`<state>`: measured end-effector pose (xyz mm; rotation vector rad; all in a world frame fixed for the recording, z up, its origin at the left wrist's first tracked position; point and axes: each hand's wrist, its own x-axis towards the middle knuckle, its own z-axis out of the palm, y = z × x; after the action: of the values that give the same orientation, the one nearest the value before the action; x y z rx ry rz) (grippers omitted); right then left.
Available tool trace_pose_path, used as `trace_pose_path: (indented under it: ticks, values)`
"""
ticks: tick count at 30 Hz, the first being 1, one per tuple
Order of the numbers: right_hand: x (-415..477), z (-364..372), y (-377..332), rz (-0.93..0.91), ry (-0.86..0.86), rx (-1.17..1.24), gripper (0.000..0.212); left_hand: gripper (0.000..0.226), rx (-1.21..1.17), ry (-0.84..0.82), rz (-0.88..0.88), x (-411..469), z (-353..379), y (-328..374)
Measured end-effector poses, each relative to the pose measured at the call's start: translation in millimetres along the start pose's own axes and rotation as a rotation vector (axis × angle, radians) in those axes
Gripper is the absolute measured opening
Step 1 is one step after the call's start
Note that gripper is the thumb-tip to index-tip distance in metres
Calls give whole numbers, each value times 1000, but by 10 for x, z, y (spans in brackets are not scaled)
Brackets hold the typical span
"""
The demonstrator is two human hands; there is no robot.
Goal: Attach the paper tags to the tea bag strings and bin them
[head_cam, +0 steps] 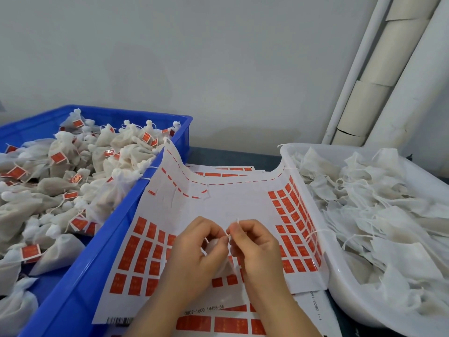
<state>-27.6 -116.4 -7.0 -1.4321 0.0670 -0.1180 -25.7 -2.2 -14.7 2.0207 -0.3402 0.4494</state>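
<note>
Over the tag sheet [218, 205] on the table, between the blue bin [80, 276] and the white tub [352, 302], the left hand [199, 251] cupped a tea bag [211, 244] while the right hand [260, 246] pinched its string [228, 235] in curled fingers [234, 233]. It seemed best to hold the string taut, then fold a red tag [145, 254] squarely round it.

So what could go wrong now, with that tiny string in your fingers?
1. The string is thin and pinched only by fingertips of the left hand and right hand; it might slip out.
2. The sticker sheet curls up against the blue bin and white tub, so red tags on the bent edges could be awkward to peel.
3. The untagged bags have tangled strings that could snag.
</note>
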Motion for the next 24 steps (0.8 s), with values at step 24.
trace_pose_path:
  ticks: [24]
  values:
    - [2, -88, -66, -80, -83, 147, 16, 23, -285, 85, -206, 8, -55, 7]
